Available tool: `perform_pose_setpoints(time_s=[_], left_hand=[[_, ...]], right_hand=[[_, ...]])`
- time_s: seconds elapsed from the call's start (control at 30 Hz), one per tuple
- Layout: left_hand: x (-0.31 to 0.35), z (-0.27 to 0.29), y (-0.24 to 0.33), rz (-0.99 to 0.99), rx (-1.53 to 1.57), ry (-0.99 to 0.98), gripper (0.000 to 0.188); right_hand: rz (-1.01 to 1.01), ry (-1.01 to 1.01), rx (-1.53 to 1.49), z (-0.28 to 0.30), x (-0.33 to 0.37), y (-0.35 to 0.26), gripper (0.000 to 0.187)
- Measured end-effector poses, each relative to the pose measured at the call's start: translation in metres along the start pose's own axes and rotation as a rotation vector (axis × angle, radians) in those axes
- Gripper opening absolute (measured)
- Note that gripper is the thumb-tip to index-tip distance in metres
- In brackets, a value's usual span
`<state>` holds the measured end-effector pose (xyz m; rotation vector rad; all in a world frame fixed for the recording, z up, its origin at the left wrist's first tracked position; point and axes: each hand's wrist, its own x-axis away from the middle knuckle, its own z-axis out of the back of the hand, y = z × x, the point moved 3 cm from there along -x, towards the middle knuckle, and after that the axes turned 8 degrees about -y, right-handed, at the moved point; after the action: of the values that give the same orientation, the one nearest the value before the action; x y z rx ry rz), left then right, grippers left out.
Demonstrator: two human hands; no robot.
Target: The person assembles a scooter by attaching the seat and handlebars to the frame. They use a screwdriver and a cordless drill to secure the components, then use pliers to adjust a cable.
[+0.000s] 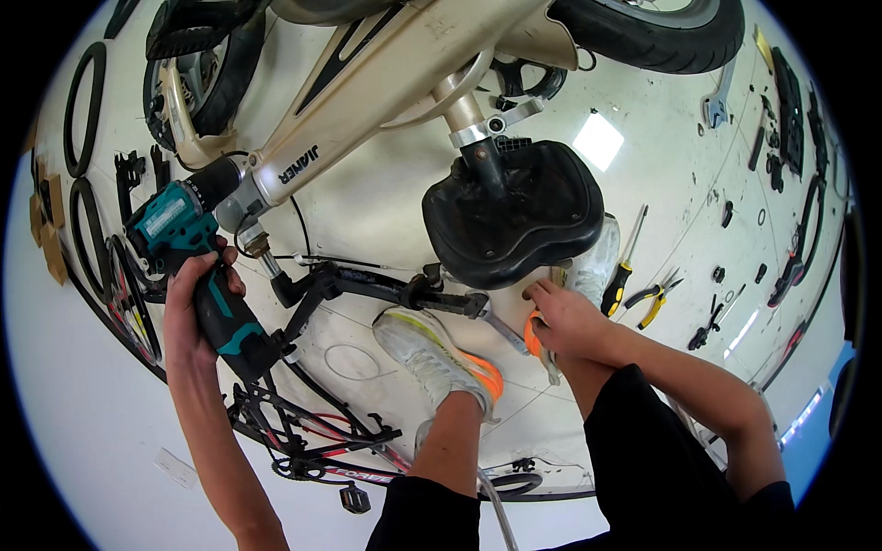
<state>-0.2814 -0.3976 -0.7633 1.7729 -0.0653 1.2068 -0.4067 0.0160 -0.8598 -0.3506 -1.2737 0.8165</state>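
L hand was wrapped tight round a teal-and-black cordless drill, chuck right by the front end of a beige metal bike frame lying on its side. R hand's fingers were curled by an orange-heeled white shoe, couldn't tell if gripping anything. Imo only partway: black-tyred wheels, black moulded saddle + black folding handlebar looked attached, nothing obviously finished. Frame + bar crowded the drill; more elbow room R of saddle, tho.

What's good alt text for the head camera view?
A person's left grip holds a teal-and-black drill beside a beige bike frame, while the right grip is near a black saddle. A screwdriver and pliers lie on the pale floor.
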Motion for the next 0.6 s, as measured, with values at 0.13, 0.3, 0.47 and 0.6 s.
perform_pose_setpoints(time_s=[0.13, 0.3, 0.47, 0.6], left_hand=[[-0.0014, -0.0031, 0.0002, -0.007, -0.035, 0.018, 0.028], [-0.0019, -0.0018, -0.0006, 0.034, -0.060, -0.010, 0.030], [-0.0030, -0.0026, -0.0005, 0.029, -0.086, -0.019, 0.030], [-0.0044, -0.0010, -0.0007, 0.042, -0.084, -0.046, 0.030]], right_hand=[[0.011, 0.018, -0.002, -0.0018, -0.0006, 0.0011, 0.035], [0.010, 0.022, -0.004, -0.0019, -0.0002, 0.0027, 0.036], [0.010, 0.014, -0.003, -0.0025, -0.0006, 0.0035, 0.037], [0.006, 0.015, 0.005, -0.0008, -0.0015, 0.0019, 0.036]])
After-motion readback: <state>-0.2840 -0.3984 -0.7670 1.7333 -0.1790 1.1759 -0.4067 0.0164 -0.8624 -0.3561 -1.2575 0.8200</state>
